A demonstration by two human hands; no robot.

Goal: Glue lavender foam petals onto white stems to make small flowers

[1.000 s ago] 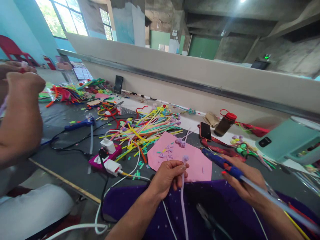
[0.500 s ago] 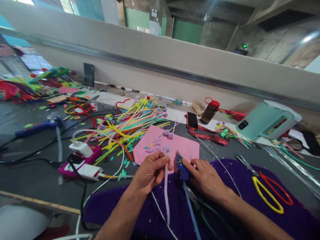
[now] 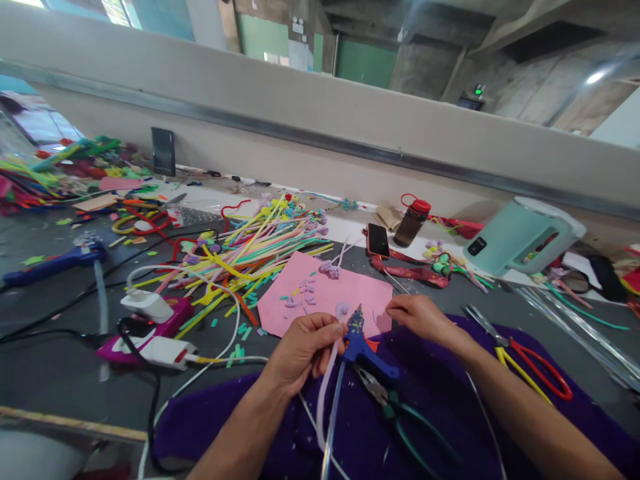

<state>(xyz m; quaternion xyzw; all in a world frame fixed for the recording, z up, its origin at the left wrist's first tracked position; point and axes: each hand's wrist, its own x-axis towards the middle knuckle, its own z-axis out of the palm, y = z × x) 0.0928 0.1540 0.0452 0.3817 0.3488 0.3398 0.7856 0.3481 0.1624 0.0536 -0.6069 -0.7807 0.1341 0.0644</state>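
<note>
Two hands on my feed: the left hand (image 3: 306, 350) pinches one lilac stem (image 3: 325, 389) under its curled head (image 3: 341, 309); the right hand (image 3: 423, 320), past two o'clock, is bunched, any hold I can't tell. I'd pinch lightly, clear of the nozzle (image 3: 359, 313). One glue gun (image 3: 361, 350) at three, a second glue gun (image 3: 55, 260) toward ten; one pliers (image 3: 393, 405) at four.

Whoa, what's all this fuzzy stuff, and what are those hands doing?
A person is working with bendy craft stems. The left hand pinches a lilac stem with a curled top. A blue glue gun is right beside that hand. The right hand is at the right edge of the pink sheet; whether it holds anything small is hard to tell. Pliers lie nearby on purple cloth.
</note>
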